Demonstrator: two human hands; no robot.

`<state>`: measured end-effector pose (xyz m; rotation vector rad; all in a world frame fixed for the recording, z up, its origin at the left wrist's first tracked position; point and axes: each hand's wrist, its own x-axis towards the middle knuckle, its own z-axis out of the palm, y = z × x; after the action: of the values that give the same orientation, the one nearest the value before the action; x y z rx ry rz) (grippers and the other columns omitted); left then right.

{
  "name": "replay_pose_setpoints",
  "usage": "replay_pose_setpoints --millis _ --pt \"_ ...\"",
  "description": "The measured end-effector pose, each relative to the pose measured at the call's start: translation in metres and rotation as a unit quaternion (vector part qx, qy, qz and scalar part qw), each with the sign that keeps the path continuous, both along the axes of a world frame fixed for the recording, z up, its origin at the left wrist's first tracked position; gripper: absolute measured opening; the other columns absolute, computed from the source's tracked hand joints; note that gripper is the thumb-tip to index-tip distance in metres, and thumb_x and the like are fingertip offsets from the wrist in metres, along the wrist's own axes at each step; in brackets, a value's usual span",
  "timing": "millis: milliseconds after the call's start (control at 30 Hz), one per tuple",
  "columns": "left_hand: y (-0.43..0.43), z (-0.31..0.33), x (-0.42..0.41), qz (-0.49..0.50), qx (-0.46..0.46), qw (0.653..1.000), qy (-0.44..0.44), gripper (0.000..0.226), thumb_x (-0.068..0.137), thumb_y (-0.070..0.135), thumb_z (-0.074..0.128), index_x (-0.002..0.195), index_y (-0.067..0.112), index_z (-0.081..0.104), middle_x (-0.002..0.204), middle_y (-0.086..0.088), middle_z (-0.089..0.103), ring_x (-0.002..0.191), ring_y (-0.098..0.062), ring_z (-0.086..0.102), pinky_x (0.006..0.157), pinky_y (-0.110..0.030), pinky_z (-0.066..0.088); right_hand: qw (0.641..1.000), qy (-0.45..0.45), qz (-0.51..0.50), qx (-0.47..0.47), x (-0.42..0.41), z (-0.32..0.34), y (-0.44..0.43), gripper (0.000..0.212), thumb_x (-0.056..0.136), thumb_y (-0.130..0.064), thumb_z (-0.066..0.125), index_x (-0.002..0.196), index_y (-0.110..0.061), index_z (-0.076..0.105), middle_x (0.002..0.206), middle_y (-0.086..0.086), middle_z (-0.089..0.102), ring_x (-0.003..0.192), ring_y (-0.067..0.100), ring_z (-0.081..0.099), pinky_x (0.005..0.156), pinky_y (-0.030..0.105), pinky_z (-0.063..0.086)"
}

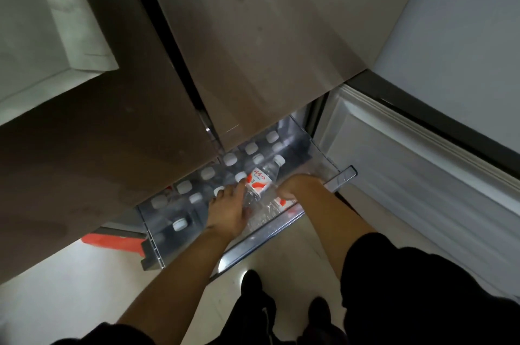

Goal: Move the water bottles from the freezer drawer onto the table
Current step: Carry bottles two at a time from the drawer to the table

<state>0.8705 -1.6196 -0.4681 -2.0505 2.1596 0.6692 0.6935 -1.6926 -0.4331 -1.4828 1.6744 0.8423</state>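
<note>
One water bottle (260, 180) with a red and white label is standing up out of the pulled-out freezer drawer (342, 174) at the centre of the frame, tilted, its white cap pointing toward the upper right. Around it, upright bottles are showing only their white caps (230, 159); I am counting about thirteen caps besides the raised one, lined up in rows running from the lower left to the upper right of the drawer, though the ones deep under the doors are dim. At least one more labelled bottle (281, 202) is lying low at the front of the drawer, partly hidden.

Two bare hands are reaching down into the drawer. The left hand (229, 211) is lying fairly flat with fingers loosely spread, its thumb side touching the raised bottle's lower body. The right hand (297, 185) is curled into a loose fist just right of that bottle, against the drawer's front right corner; I cannot tell whether it is gripping anything.

Above, two brown fridge doors (253, 49) are filling the upper frame. At right an open freezer door (422, 176) is showing its white lining. Below, the pale floor (84, 282) and two dark shoes (251, 282) are showing.
</note>
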Motion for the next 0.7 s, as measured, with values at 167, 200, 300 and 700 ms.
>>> replay_pose_setpoints --millis 167,200,300,700 --pt "0.004 0.003 0.007 0.069 0.025 0.997 0.033 0.085 0.080 0.048 0.070 0.147 0.023 0.024 0.139 -0.011 0.047 0.126 -0.033 0.051 0.100 -0.045 0.048 0.998 -0.014 -0.015 -0.051 0.006 -0.004 -0.012 0.044 0.093 -0.046 0.060 0.123 -0.014 0.056 0.120 0.015 0.053 0.122 0.035 0.053 0.102 0.048 0.041" --pt "0.002 0.004 0.006 0.066 0.027 0.997 0.022 0.083 0.080 0.047 0.069 0.146 0.022 0.026 0.140 -0.011 0.047 0.126 -0.032 0.052 0.099 -0.045 0.048 0.998 -0.008 0.000 -0.064 0.009 -0.006 -0.013 0.047 0.092 -0.043 0.061 0.130 -0.016 0.054 0.130 0.016 0.049 0.124 0.035 0.050 0.101 0.048 0.040" --pt "-0.003 0.005 0.003 0.051 0.038 0.998 -0.006 0.079 0.083 0.046 0.066 0.146 0.022 0.025 0.142 -0.010 0.046 0.128 -0.031 0.051 0.100 -0.044 0.047 0.996 0.031 0.028 -0.082 0.015 -0.011 -0.011 0.058 0.096 -0.038 0.053 0.149 -0.020 0.037 0.156 0.020 0.027 0.124 0.037 0.047 0.090 0.042 0.040" --pt "-0.014 0.016 -0.004 0.093 0.080 0.993 0.002 0.063 0.084 0.056 0.063 0.134 0.022 0.045 0.121 -0.004 0.066 0.110 -0.025 0.065 0.089 -0.033 0.051 0.875 -0.203 -0.393 -0.198 0.008 0.020 -0.009 0.131 0.071 -0.016 0.090 0.158 -0.016 -0.010 0.161 0.021 0.006 0.142 0.038 0.035 0.109 0.037 0.040"
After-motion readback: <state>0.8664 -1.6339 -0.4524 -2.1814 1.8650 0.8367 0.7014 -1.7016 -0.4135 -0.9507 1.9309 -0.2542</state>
